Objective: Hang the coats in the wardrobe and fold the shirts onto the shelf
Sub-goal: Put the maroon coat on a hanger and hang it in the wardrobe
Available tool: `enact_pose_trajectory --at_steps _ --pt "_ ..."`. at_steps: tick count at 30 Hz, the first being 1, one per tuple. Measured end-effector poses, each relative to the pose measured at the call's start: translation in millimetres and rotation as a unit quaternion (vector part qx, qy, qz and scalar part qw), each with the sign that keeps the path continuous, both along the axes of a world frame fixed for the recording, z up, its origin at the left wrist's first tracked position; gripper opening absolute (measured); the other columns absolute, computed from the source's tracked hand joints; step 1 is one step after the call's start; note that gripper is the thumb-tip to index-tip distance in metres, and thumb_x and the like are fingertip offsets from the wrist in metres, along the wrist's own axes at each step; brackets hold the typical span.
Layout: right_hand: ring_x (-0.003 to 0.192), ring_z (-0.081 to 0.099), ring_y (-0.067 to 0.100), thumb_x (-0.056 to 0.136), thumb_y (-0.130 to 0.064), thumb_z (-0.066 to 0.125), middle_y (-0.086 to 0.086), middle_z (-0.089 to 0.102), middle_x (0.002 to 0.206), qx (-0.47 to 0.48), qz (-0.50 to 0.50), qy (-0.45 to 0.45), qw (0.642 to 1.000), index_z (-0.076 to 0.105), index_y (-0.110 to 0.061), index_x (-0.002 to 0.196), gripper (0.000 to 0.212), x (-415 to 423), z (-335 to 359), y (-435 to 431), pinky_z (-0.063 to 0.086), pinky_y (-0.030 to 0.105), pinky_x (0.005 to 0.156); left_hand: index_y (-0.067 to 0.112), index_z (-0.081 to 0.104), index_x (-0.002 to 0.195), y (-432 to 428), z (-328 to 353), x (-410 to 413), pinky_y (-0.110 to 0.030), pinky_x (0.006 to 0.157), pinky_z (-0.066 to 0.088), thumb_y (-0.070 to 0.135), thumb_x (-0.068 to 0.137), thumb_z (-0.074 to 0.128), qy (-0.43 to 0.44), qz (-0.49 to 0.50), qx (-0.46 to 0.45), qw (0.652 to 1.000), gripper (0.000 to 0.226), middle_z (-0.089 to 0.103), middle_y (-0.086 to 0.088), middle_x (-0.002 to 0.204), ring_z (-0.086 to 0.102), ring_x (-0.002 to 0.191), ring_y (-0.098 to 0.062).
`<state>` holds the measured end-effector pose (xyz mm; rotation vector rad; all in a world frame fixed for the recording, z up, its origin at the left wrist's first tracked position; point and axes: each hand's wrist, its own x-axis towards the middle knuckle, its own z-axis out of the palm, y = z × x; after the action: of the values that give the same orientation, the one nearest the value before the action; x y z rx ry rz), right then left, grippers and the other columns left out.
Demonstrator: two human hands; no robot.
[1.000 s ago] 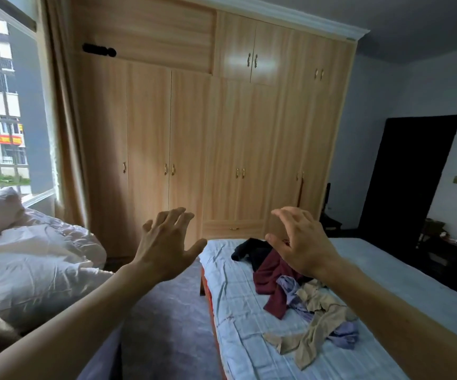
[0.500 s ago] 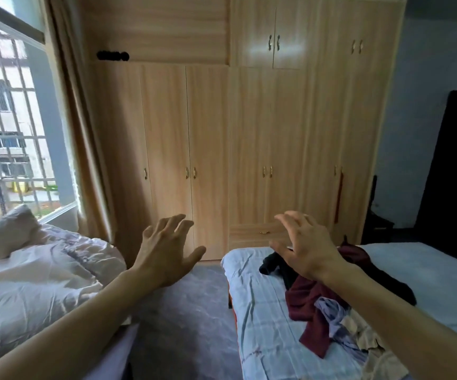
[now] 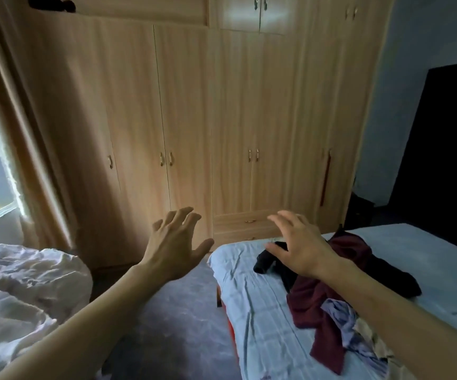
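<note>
Left hand [image 3: 172, 244]: raised in mid-air, back toward the camera, fingers [image 3: 179, 215] spread wide and thumb out to the right; its grip is wide and holds nothing. It hangs over the floor [image 3: 172, 319] in the gap between the two beds, in front of the wardrobe [image 3: 189, 111].

Right hand [image 3: 301, 246]: raised at about the same height, palm down, fingers loosely curled forward; its grip is likewise wide and holds nothing. It hovers above the near corner of the right bed [image 3: 252, 305], over the clothes but not touching them.

Clothes: a loose heap on the pale blue sheet of the right bed. A black garment [image 3: 267, 260] lies farthest forward, partly hidden behind the right hand and wrist; a maroon garment [image 3: 308, 303] spreads beneath and beside the forearm; a lilac shirt [image 3: 341, 312] and a beige piece [image 3: 372, 340] lie nearest the camera, overlapping the maroon one. Which pieces are coats and which shirts cannot be told.

Wardrobe: light wood, filling the far wall, all lower doors shut; a small drawer [image 3: 245, 222] sits under the middle pair. The rightmost door shows a dark red strip along its edge.

Surroundings: a rumpled white duvet [image 3: 21, 286] on the left bed, a tan curtain [image 3: 27, 133] beside the window, a dark doorway [image 3: 441, 149] at right.
</note>
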<state>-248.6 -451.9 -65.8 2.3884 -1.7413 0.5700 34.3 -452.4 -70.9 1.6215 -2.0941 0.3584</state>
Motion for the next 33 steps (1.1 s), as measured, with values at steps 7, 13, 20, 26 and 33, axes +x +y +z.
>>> enact_pose_trajectory --at_steps 7,13,20,26,33 --pt "0.141 0.024 0.019 0.094 -0.054 0.05 -0.002 0.027 0.155 -0.004 -0.067 -0.011 0.998 0.029 -0.027 0.149 0.065 31.1 0.0 -89.9 0.028 0.036 0.11 0.023 0.048 0.135 -126.5 2.0 32.5 -0.046 0.102 0.042 0.064 0.087 0.052 0.049 -0.059 -0.003 0.997 0.064 0.043 0.001 0.148 0.043 0.132 -0.021" --pt "0.143 0.022 0.02 0.094 -0.054 0.05 -0.003 0.023 0.156 0.017 -0.093 0.016 0.995 0.026 -0.029 0.15 0.065 35.9 -8.6 -152.0 0.032 0.043 0.109 0.025 0.044 0.138 -207.6 -18.0 34.3 -0.044 0.107 0.039 0.068 0.088 0.046 0.042 -0.094 0.029 0.994 0.066 0.041 0.004 0.15 0.041 0.134 -0.019" --pt "0.14 0.027 0.019 0.094 -0.053 0.05 -0.003 0.027 0.154 0.011 -0.121 -0.012 0.992 0.029 -0.027 0.149 0.064 15.1 -35.7 -246.6 0.036 0.043 0.108 0.026 0.045 0.138 -316.3 -39.1 11.4 -0.042 0.104 0.038 0.069 0.089 0.043 0.005 -0.128 0.051 0.99 0.065 0.044 0.008 0.146 0.044 0.13 -0.016" --pt "0.14 0.028 0.022 0.094 -0.051 0.051 -0.001 0.028 0.153 0.005 -0.179 -0.057 0.982 0.03 -0.026 0.148 0.063 -30.2 -57.3 -343.6 0.036 0.046 0.107 0.03 0.044 0.137 -434.0 -44.3 -37.7 -0.043 0.105 0.039 0.071 0.088 0.039 -0.042 -0.168 0.068 0.983 0.064 0.044 0.009 0.144 0.044 0.13 -0.015" --pt "0.136 0.031 0.022 0.095 -0.048 0.052 -0.001 0.033 0.15 0.012 -0.272 -0.096 0.957 0.033 -0.024 0.146 0.06 -87.7 -65.9 -403.2 0.037 0.043 0.106 0.03 0.043 0.139 -542.1 -52.0 -100.0 -0.044 0.106 0.04 0.069 0.091 0.041 -0.057 -0.247 0.104 0.962 0.062 0.042 0.007 0.146 0.045 0.13 -0.018"
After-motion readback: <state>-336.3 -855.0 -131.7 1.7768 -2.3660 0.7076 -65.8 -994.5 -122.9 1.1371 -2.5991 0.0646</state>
